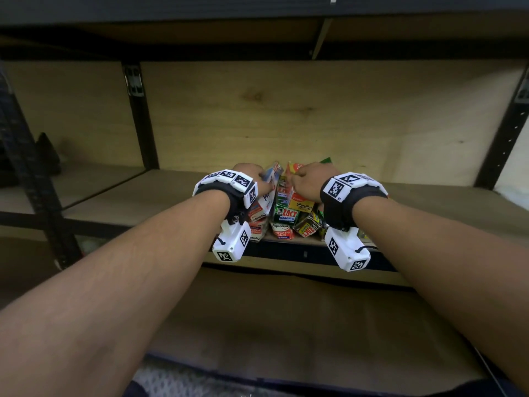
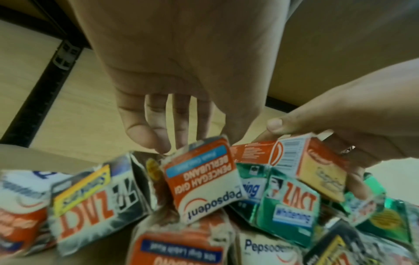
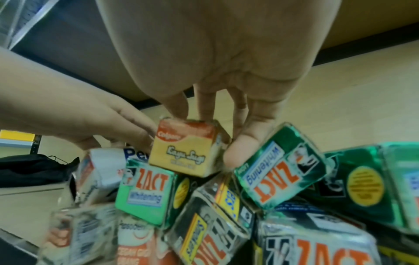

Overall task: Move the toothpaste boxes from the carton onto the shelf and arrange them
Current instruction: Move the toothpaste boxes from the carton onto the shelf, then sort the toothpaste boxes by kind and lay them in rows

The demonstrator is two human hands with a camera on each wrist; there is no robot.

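A heap of toothpaste boxes (image 1: 286, 217) lies near the front edge of the wooden shelf (image 1: 429, 207). My left hand (image 1: 259, 179) reaches into the heap's left side. Its fingers (image 2: 156, 136) curl over the far end of a tilted red-and-white Pepsodent box (image 2: 204, 181). My right hand (image 1: 294, 181) is close beside it. It pinches an orange-and-yellow Colgate box (image 3: 186, 150) on top of the heap, fingers on the top and thumb (image 3: 240, 150) against the side. Green Zact Whitening boxes (image 3: 145, 193) and black Zact boxes (image 2: 90, 202) lie jumbled underneath.
Black shelf uprights stand at the left (image 1: 143, 124) and right (image 1: 503, 138), with a plywood back wall (image 1: 286, 110) behind. A brown cardboard surface (image 1: 272, 325) lies below the shelf's front edge. A dark object (image 1: 47, 153) sits in the neighbouring bay to the left.
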